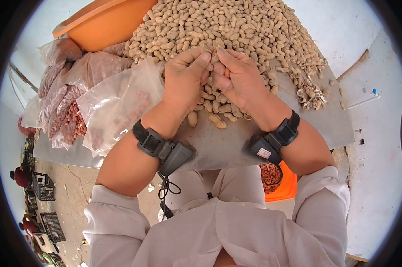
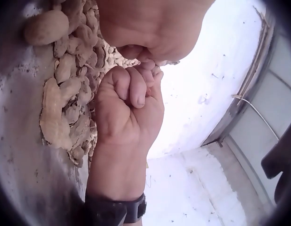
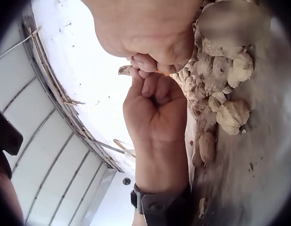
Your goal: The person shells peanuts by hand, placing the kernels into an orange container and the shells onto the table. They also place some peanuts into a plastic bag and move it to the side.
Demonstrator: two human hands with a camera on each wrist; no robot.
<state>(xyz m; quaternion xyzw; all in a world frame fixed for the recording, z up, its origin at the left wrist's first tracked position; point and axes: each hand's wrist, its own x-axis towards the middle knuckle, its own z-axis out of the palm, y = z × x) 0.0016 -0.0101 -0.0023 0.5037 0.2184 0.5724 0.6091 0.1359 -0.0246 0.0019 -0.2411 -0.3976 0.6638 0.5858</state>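
My left hand (image 1: 183,75) and right hand (image 1: 243,75) meet fingertip to fingertip over the front of a large heap of unshelled peanuts (image 1: 219,22). Between them both hands pinch a peanut (image 3: 125,70); its pale shell sticks out past the fingertips in the right wrist view. Behind my right thumb, a reddish kernel (image 1: 227,72) shows in the curled fingers. The same hand, seen from the left wrist view, has its lower fingers (image 2: 136,87) folded toward the palm. Most of the pinched peanut is hidden by the fingers.
Plastic bags of red kernels (image 1: 74,120) lie left of the heap, with an orange basin (image 1: 107,26) behind. Empty shells (image 1: 312,95) are piled at the right. Under the metal table's edge (image 1: 219,153) stands an orange container (image 1: 287,191) holding kernels. Black crates (image 1: 44,187) stand on the floor.
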